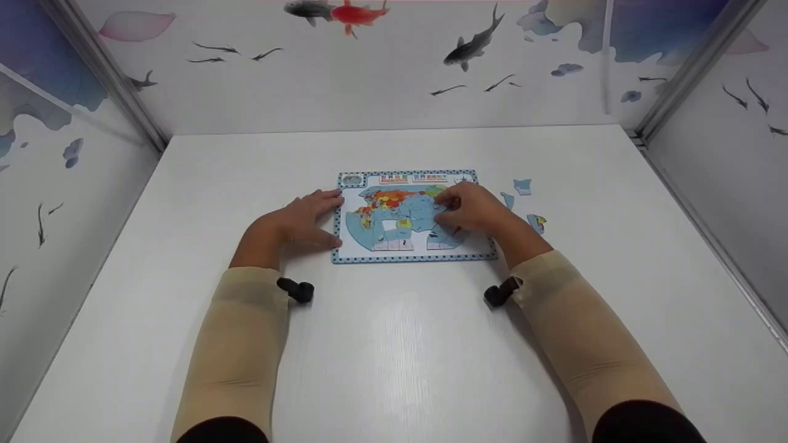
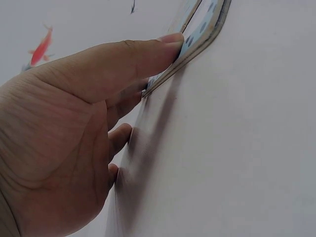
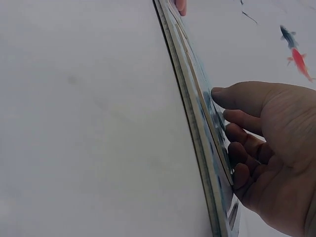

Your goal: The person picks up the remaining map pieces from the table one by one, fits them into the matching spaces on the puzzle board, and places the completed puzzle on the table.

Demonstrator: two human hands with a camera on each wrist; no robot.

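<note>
At mid-table, head view: the world-map jigsaw point(image 1: 369, 237) lies flat on the white table point(image 1: 394, 344), blue dotted border all round. White gaps show in the lower map. Three loose puzzle pieces point(image 1: 522, 187) sit just off the board's right side, apart from one another. My left hand point(image 1: 301, 220) is spread wide at the left border; my right hand point(image 1: 474, 209) reaches over the map's right part, thumb and forefinger a narrow gap apart at the printed surface. Whether a piece is between them, I cannot tell.

For the fitting I take to be in hand: brace the border lightly, match outline and printed lines before pressing, then press flat so neighbouring pieces don't lift. Both forearms angle inward, right palm turned toward the map.

Left wrist view: my thumb point(image 2: 131, 59) lies extended, its tip on the border near a rounded corner; the fingers reach toward the board's side edge and the table. A steadying touch, no clasp.

Right wrist view: the board shows nearly edge-on. Thumb straight, tip at the map; other fingers bent, lined up behind it. Low tilt suits small nudges, I judge.
</note>
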